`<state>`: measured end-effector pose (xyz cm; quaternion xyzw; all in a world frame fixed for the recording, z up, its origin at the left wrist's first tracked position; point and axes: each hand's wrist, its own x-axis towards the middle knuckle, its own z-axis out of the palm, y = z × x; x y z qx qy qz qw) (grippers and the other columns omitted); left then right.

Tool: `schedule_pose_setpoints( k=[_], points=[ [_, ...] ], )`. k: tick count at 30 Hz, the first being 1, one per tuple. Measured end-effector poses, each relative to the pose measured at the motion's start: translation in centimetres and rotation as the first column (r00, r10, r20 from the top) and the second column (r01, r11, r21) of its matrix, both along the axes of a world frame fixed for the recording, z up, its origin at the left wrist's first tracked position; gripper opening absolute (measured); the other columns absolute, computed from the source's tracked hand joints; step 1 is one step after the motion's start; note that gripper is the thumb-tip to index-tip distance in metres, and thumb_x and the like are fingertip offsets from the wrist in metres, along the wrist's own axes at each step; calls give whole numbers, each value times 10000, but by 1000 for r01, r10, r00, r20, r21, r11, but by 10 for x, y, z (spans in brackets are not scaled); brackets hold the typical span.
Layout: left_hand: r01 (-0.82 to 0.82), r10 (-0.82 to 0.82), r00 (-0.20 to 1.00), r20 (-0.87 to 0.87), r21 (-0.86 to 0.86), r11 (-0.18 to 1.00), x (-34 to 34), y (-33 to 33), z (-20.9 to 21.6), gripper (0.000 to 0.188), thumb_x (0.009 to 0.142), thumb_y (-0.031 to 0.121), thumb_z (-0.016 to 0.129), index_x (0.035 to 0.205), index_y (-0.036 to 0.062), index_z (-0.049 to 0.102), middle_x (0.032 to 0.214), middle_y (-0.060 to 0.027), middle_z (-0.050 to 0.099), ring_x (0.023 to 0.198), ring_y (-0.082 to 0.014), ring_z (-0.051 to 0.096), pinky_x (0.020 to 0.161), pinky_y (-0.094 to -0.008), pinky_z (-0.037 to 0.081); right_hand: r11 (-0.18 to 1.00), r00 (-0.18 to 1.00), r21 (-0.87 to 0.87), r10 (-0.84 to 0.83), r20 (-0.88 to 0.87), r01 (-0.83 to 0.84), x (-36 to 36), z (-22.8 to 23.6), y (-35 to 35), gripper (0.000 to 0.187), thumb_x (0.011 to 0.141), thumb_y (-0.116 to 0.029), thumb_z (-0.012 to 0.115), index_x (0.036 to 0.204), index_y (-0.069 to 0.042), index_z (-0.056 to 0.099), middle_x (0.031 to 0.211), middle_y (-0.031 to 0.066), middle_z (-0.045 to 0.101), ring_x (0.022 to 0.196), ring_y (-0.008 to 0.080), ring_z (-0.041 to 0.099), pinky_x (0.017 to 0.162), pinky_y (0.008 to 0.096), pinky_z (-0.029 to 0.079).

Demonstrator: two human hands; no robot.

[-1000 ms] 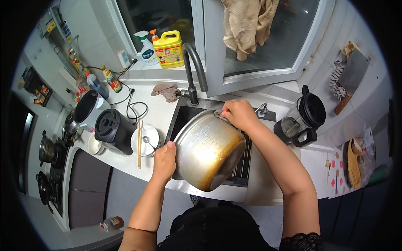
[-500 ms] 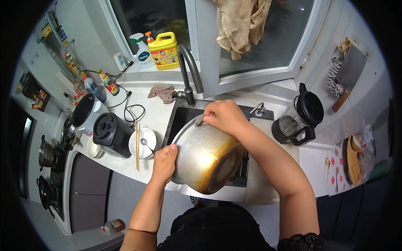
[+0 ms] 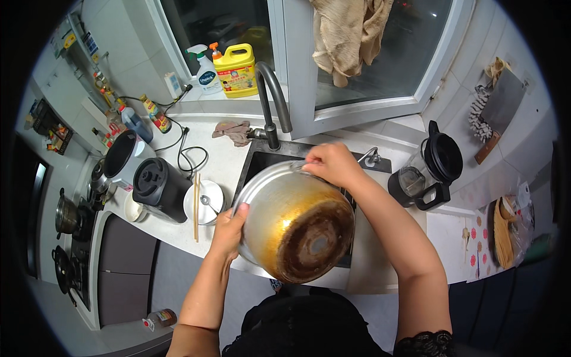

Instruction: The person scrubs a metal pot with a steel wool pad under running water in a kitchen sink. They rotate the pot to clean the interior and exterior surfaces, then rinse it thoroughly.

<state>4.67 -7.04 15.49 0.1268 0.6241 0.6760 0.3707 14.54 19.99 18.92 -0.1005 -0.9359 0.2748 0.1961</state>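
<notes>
You've tipped the pot [image 3: 295, 223] further, scorched bottom facing up; left hand [image 3: 228, 230] and right hand [image 3: 330, 163] fingers clamp its rim over the sink [image 3: 257, 160].

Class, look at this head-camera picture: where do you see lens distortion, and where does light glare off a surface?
Head view: the window frame and counter edge bow toward the black circular rim, typical fisheye bending; soft glare sits on the upturned metal pot, held by the left hand and right hand; the centre is sharp.

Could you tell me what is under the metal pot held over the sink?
Under the tilted metal pot lies the dark sink; only its far edge shows beside the faucet. The pot covers the basin's contents.
</notes>
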Motion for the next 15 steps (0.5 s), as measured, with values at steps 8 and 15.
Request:
schedule_pose_setpoints(
  k=[8,15],
  points=[
    [78,-78,997,13,-28,997,14,11,-2,460,899,383,621,1017,-61,607,870,-99,657,730,-137,612,670,-278,511,927,962,261,247,118,-270,-25,41,-45,201,703,-224,733,732,-55,628,752,114,651,740,313,633,663,416,491],
    [-10,5,992,126,36,999,10,-6,-4,474,898,391,615,1088,-42,588,963,-116,661,834,-167,629,763,-303,515,999,978,-45,10,206,0,-2,8,6,250,683,-238,770,757,-34,645,738,137,653,727,287,647,666,364,501]
  ],
)
